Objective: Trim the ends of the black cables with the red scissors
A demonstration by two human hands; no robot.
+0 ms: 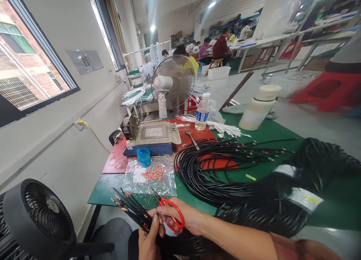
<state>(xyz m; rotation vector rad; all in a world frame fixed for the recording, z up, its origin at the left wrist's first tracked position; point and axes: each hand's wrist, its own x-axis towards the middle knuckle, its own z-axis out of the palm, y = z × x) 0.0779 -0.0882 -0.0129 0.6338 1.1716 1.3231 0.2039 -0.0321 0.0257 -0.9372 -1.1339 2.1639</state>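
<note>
My left hand (149, 237) is closed round a bundle of black cables (132, 205) whose stripped ends, with red and pale tips, fan out to the upper left. In my right hand (183, 215) is a pair of red-handled scissors (172, 204), blades pointing up and left past the cables. The fingertips of both hands meet at the bundle, and it is hidden whether the right fingers also pinch a cable. Beyond them lies a clear plastic bag (166, 185) strewn with red and yellow wire scraps (153, 172), a blue cap (143, 157) at its top edge.
Coiled black cables (197, 177) cover the table's right side. A blue-based heating device (152, 138), a spoon (193, 139), a bottle (202, 111) and a white jar (259, 108) stand or lie farther back. A black fan (36, 211) is close on the left. Several people sit in the background.
</note>
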